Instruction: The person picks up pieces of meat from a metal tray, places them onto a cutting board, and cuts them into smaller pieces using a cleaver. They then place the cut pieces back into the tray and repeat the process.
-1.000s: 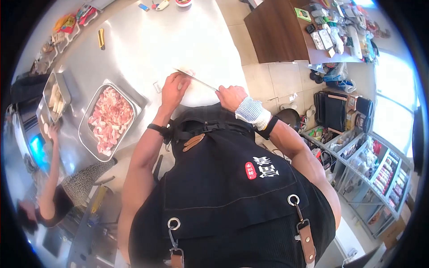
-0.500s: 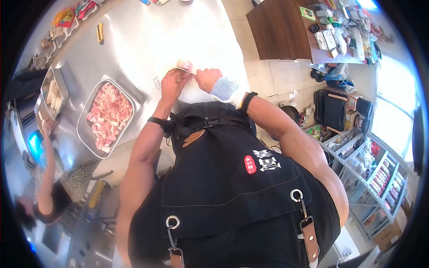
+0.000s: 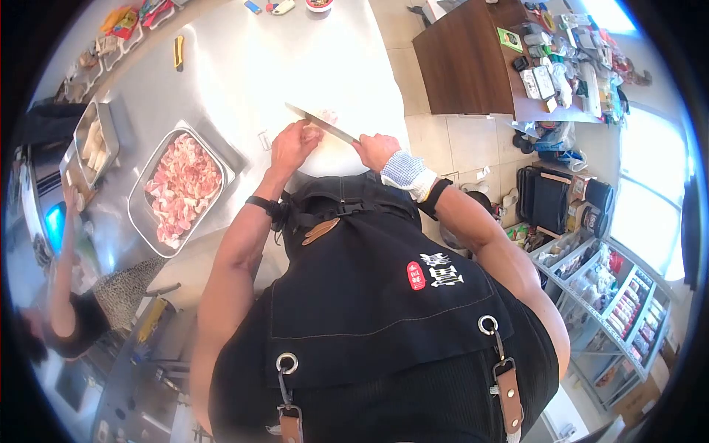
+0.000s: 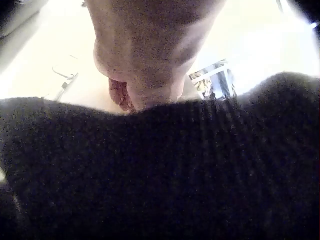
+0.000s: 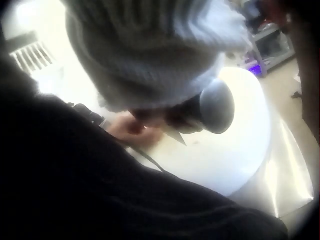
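My right hand [image 3: 379,151], with a knit glove cuff [image 3: 408,174] at the wrist, grips a knife [image 3: 332,130] by its handle. The long blade slants up and left, past the fingertips of my left hand [image 3: 290,148]. Those curled fingertips hold a piece of raw meat [image 3: 314,135] right beside the blade. More pale pink meat [image 3: 329,116] shows on the blade's far side, on the bright white work surface [image 3: 347,81]. In the right wrist view the dark rounded handle end [image 5: 218,106] sticks out below the cuff; the left wrist view mostly shows dark cloth.
Left of me, a metal tray [image 3: 145,173] is heaped with cut raw meat [image 3: 185,181]. Another tray [image 3: 109,133] with long pale pieces stands farther left, near another person [image 3: 66,314]. A yellow box cutter [image 3: 179,53] and a red bowl [image 3: 319,4] lie farther up the table.
My right hand first moved left with the knife, close to my left hand, then drew back right, leaving the blade in view again. My left hand stayed at the meat.
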Demonstrator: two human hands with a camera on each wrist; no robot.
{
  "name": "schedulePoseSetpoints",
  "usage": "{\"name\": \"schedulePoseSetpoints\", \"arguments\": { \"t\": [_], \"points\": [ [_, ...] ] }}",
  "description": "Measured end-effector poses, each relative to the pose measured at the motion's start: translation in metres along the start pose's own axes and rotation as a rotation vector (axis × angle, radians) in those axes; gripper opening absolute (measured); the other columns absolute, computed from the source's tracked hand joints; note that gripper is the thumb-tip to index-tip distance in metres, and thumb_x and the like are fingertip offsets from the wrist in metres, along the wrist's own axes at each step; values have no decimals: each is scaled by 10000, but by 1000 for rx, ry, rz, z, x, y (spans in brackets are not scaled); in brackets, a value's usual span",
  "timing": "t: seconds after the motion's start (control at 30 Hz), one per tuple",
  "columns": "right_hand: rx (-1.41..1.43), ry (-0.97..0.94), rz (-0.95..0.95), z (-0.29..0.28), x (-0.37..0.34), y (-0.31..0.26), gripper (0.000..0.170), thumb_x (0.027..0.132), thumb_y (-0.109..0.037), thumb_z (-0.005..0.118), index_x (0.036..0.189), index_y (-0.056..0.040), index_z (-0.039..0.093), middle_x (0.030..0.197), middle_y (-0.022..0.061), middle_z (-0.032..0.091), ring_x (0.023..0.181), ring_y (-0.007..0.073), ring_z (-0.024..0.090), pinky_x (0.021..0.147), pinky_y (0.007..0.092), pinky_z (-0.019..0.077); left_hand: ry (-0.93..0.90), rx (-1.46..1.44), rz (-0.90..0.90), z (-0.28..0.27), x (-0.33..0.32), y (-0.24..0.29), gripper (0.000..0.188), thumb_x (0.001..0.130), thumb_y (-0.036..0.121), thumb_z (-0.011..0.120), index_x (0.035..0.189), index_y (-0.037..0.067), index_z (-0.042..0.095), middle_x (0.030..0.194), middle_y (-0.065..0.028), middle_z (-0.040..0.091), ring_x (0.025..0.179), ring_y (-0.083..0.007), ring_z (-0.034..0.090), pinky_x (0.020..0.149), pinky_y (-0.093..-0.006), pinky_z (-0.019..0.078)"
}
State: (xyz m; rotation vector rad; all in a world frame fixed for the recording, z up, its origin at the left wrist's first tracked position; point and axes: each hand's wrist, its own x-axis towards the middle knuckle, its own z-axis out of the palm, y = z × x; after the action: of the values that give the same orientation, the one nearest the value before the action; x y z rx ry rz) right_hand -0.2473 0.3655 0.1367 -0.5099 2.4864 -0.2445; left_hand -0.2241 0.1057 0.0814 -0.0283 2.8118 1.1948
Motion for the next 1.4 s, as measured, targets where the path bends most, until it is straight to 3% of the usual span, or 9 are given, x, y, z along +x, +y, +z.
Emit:
{"name": "schedulePoseSetpoints", "arguments": {
  "t": [0.2, 0.3, 0.5, 0.6, 0.7, 0.8, 0.9, 1.0, 1.4],
  "points": [
    [19, 88, -48, 3, 38, -30, 433, 1119, -427, 526, 1070, -66, 759, 909, 209, 793, 882, 396, 793, 820, 531, 629, -229, 182, -52, -8, 5, 8, 423, 845, 429, 830, 1036, 52, 817, 1029, -182, 770, 940, -365, 757, 813, -472, 593],
    [70, 122, -92, -4, 55, -36, 428, 1120, -434, 515, 1126, -78, 752, 912, 198, 795, 886, 400, 792, 819, 535, 632, -58, 64, -63, 4, 3, -6, 452, 826, 474, 836, 910, 32, 798, 941, -181, 778, 865, -368, 754, 773, -489, 585],
    [91, 145, -81, -3, 51, -19, 450, 1100, -491, 535, 1094, -90, 740, 836, 236, 762, 833, 444, 767, 788, 554, 615, -63, 141, -254, -7, 3, -2, 541, 839, 564, 836, 908, 28, 804, 777, -167, 758, 798, -382, 760, 721, -477, 578],
    [68, 157, -59, -12, 20, -15, 451, 1107, -487, 531, 1058, -79, 718, 797, 237, 747, 795, 449, 757, 762, 562, 607, -83, 150, -321, -11, -1, 0, 597, 837, 620, 831, 1011, 49, 801, 864, -164, 782, 831, -377, 764, 747, -466, 584],
    [20, 76, -51, -27, -12, -12, 430, 1113, -448, 529, 1031, -73, 724, 789, 227, 752, 779, 434, 766, 761, 564, 612, 22, 192, -241, -23, -15, 9, 588, 852, 563, 871, 1144, 62, 774, 936, -131, 776, 913, -333, 762, 791, -449, 590],
    [-2, 57, -88, -27, -34, -6, 410, 1109, -430, 546, 1009, -69, 712, 762, 214, 744, 752, 427, 762, 738, 565, 608, 89, 112, -34, -21, -29, -8, 495, 875, 426, 876, 1213, 88, 747, 1164, -101, 779, 1098, -326, 733, 902, -443, 597],
    [-15, 13, -91, -27, -41, -10, 399, 1114, -417, 541, 1037, -66, 714, 779, 213, 751, 768, 423, 768, 742, 556, 614, 174, 45, 205, -8, -31, -29, 346, 884, 243, 880, 1166, 80, 763, 1184, -87, 771, 1146, -314, 710, 955, -440, 589],
    [-50, -5, -112, -19, -38, -11, 396, 1118, -403, 537, 1058, -51, 710, 799, 211, 759, 786, 420, 773, 748, 549, 620, 188, -11, 175, 1, -28, -31, 269, 889, 164, 863, 1131, 84, 779, 1190, -91, 772, 1126, -321, 713, 981, -434, 581],
    [55, 13, -67, 13, 21, -35, 443, 1111, -408, 549, 1000, -28, 748, 830, 246, 764, 822, 446, 773, 780, 561, 618, 154, -36, 157, -8, -10, -24, 178, 924, 192, 840, 1047, 64, 832, 1093, -100, 809, 1063, -311, 740, 920, -422, 600]
  ]
}}
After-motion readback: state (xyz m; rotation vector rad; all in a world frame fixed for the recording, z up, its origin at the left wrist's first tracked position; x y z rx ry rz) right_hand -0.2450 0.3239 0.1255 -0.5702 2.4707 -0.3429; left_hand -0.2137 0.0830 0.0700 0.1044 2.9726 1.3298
